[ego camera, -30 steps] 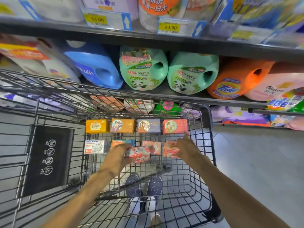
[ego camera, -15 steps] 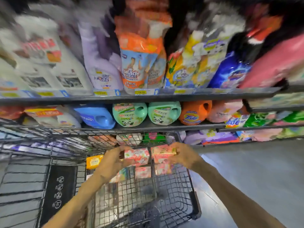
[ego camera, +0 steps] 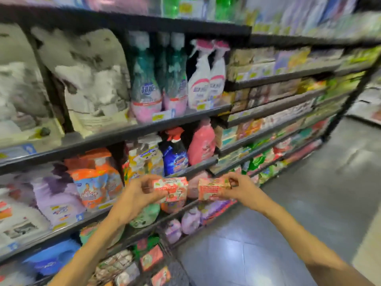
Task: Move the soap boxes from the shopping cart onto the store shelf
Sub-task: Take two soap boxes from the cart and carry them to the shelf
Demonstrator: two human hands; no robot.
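Your left hand [ego camera: 137, 193] has its fingers curled round a pink soap box [ego camera: 170, 188] just left of the frame's centre, and your right hand [ego camera: 237, 189] pinches a second pink soap box [ego camera: 212, 189] just beside it, the two boxes apart. Both are held up before the blurred store shelf [ego camera: 132, 132] filling the left and top of the frame. More soap boxes [ego camera: 151, 258] lie in the shopping cart [ego camera: 177, 271] at the bottom centre.

Soap boxes [ego camera: 170, 188] [ego camera: 213, 189] pink-red w/ white print; shelf [ego camera: 127, 135] black; floor [ego camera: 321, 182] grey; refill pouch [ego camera: 92, 178] orange/blue.
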